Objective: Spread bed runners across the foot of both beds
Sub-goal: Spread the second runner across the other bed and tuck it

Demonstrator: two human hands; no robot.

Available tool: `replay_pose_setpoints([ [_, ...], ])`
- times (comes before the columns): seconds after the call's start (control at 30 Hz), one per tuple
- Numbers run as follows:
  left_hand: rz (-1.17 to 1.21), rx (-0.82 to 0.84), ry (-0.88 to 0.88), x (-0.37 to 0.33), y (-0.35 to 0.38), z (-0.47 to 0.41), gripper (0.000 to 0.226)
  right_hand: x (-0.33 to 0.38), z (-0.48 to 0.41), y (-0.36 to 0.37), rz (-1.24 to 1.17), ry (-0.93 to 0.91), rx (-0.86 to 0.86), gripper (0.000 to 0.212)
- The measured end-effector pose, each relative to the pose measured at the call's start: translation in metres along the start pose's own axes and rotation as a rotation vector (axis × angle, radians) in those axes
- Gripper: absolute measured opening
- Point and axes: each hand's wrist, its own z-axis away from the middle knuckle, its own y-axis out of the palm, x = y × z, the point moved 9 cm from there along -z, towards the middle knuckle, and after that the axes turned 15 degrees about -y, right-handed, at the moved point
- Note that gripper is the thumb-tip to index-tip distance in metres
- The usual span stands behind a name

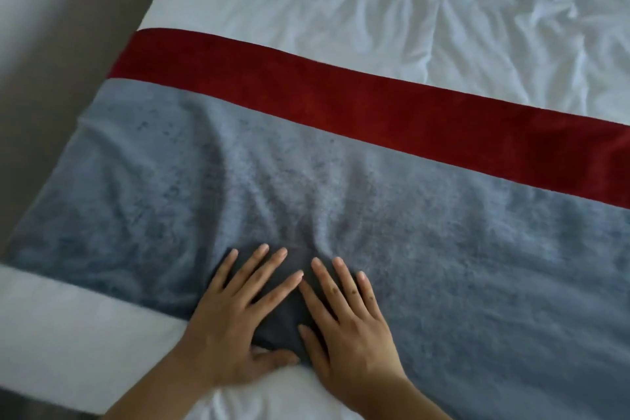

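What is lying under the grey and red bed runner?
The grey plush bed runner with a red band lies on a wrinkled white bed sheet, which shows beyond both long edges. Both hands, left and right, press flat on top. Anything beneath the sheet is hidden.

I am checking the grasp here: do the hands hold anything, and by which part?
Nothing is held. The left hand and right hand lie flat, fingers spread, on the runner near its near edge.

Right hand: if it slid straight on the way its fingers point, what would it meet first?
The right hand lies flat on the grey runner; straight ahead comes more grey cloth with creases, then the red band.
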Motion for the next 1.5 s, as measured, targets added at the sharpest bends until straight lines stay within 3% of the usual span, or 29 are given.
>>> replay_pose_setpoints([
  [0.2,0.003,0.005,0.035,0.017,-0.001,0.007,0.098,0.013,-0.002,0.004,0.036,-0.119,0.04,0.084],
  [0.4,0.042,-0.143,-0.021,0.019,-0.013,0.006,0.088,0.039,-0.022,0.009,0.065,-0.2,0.126,0.068],
  [0.53,0.057,-0.237,-0.13,0.042,-0.032,0.005,0.056,0.068,-0.038,0.005,0.034,-0.258,0.062,0.06],
  [0.7,0.055,-0.165,-0.352,0.12,-0.038,0.04,0.071,0.081,-0.029,0.007,-0.078,-0.365,0.033,0.058],
  [0.8,-0.045,-0.11,-0.286,0.132,-0.031,0.078,0.073,0.084,-0.022,0.017,-0.121,-0.413,0.056,0.059],
  [0.93,-0.013,-0.002,-0.363,0.141,-0.022,0.087,0.103,0.063,-0.029,0.024,-0.092,-0.26,0.157,0.075],
  [1.03,0.079,0.1,-0.41,0.138,-0.019,0.08,0.084,0.032,-0.012,0.017,-0.136,-0.165,0.186,0.085],
  [1.17,0.089,0.231,-0.368,0.111,-0.007,0.064,0.086,-0.005,0.028,0.002,-0.096,-0.182,0.176,0.076],
  [1.37,0.003,0.171,-0.215,-0.005,0.003,0.001,0.073,-0.094,0.112,-0.028,0.005,0.107,0.104,0.063],
  [1.5,-0.059,0.122,-0.265,-0.086,0.017,-0.051,0.075,-0.144,0.16,-0.046,0.049,0.264,0.075,0.061],
])
